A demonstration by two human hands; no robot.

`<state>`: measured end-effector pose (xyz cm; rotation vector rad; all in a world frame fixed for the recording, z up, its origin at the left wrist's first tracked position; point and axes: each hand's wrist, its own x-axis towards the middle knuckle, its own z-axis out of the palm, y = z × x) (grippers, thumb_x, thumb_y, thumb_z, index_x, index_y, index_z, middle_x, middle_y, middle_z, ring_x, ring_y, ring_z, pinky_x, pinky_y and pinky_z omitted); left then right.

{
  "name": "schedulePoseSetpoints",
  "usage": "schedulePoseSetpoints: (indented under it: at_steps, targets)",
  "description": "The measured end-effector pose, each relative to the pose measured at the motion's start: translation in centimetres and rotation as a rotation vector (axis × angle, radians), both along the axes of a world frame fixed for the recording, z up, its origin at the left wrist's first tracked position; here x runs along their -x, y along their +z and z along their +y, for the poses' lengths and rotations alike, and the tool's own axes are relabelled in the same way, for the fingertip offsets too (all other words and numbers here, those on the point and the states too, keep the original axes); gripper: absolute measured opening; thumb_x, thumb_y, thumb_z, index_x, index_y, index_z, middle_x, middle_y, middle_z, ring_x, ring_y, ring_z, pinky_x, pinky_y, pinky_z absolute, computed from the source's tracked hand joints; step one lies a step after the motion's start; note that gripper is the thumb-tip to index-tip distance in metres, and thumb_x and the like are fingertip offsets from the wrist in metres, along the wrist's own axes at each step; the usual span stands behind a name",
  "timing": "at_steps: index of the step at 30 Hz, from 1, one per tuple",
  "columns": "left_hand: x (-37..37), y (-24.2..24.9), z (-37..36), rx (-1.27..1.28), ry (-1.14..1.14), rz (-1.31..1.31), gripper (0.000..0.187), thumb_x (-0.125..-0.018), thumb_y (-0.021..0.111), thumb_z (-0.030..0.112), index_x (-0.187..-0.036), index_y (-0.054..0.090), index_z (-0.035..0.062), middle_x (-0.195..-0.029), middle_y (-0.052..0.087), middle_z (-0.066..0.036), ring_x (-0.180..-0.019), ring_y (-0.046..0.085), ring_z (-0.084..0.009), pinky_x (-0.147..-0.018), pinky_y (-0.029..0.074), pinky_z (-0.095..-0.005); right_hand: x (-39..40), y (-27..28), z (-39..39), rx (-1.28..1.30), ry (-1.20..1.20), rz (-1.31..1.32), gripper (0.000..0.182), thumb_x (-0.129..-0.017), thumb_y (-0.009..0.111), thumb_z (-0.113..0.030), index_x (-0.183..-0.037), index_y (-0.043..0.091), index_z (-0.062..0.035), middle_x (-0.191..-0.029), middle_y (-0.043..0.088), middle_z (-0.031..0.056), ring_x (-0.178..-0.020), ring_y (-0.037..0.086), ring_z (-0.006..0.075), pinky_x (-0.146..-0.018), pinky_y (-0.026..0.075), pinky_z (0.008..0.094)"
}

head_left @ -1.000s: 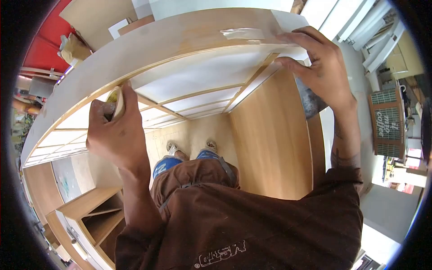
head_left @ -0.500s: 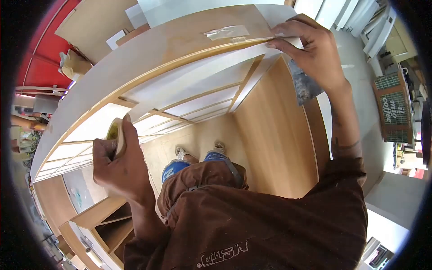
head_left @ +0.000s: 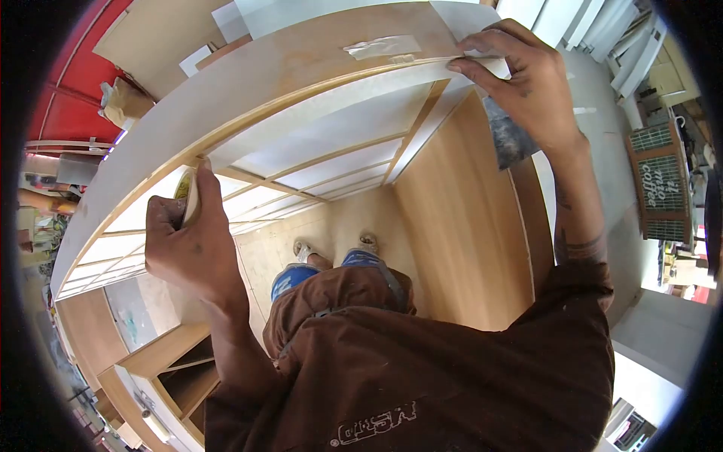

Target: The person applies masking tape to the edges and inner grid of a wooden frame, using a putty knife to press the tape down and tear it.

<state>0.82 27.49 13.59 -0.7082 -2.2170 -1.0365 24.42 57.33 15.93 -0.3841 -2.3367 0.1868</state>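
Observation:
My left hand [head_left: 188, 233] is closed on a roll of tape [head_left: 187, 197], its thumb up near the edge of the curved wooden panel [head_left: 301, 68]. From the roll a pale tape strip [head_left: 324, 109] stretches right along the panel's lower edge. At the strip's other end, my right hand [head_left: 520, 79] pinches it against the panel edge between thumb and fingers. A crumpled piece of clear tape [head_left: 382, 47] sticks to the panel's face near my right hand.
Below the panel is a lattice of wooden strips with white panes [head_left: 331, 162]. A tall wooden board [head_left: 463, 218] stands right of my feet. An open-fronted wooden cabinet [head_left: 169, 361] is at lower left, a green-grilled crate [head_left: 663, 181] far right.
My left hand has moved up and slightly left with the tape roll, bringing the strip closer to the panel's edge. My right hand has barely moved.

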Motion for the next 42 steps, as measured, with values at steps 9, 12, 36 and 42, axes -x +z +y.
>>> schedulePoseSetpoints:
  at_steps: [9, 12, 36, 42]
  targets:
    - [-0.3, 0.6, 0.8, -0.006, 0.034, -0.07, 0.047, -0.081, 0.095, 0.026, -0.064, 0.057, 0.0037, -0.057, 0.062, -0.004, -0.054, 0.052, -0.0055, -0.054, 0.049, -0.0267, -0.3, 0.1, -0.6, -0.097, -0.05, -0.009, 0.018, -0.087, 0.086, -0.021, -0.101, 0.081, -0.0101, -0.093, 0.073, 0.0041, -0.064, 0.068, 0.0242, -0.061, 0.054, 0.0344]
    - [-0.2, 0.4, 1.0, -0.06, 0.016, -0.11, 0.046, -0.081, 0.095, 0.028, -0.065, 0.058, 0.0036, -0.059, 0.064, -0.003, -0.053, 0.052, -0.0061, -0.054, 0.049, -0.0275, -0.9, 0.7, -0.2, -0.085, -0.079, -0.048, 0.014, -0.088, 0.085, -0.019, -0.098, 0.081, -0.0098, -0.091, 0.074, 0.0035, -0.066, 0.069, 0.0246, -0.063, 0.055, 0.0344]
    - [0.5, 0.3, 0.8, 0.038, 0.089, 0.04, 0.043, -0.076, 0.095, 0.03, -0.063, 0.061, 0.0062, -0.052, 0.062, -0.001, -0.045, 0.061, -0.0111, -0.052, 0.051, -0.029, 4.2, 1.2, -3.6, -0.183, 0.057, -0.099, 0.031, -0.086, 0.086, -0.031, -0.099, 0.078, -0.0052, -0.096, 0.072, 0.0061, -0.07, 0.071, 0.0283, -0.066, 0.056, 0.0386]
    - [0.3, 0.5, 0.8, 0.029, 0.1, 0.001, 0.044, -0.076, 0.094, 0.031, -0.062, 0.061, 0.0066, -0.052, 0.062, -0.002, -0.046, 0.061, -0.012, -0.053, 0.052, -0.03, 4.4, 1.5, -3.9, -0.225, 0.023, -0.175, 0.031, -0.082, 0.091, -0.023, -0.104, 0.08, -0.0046, -0.099, 0.075, 0.0062, -0.082, 0.075, 0.0244, -0.072, 0.06, 0.0337]
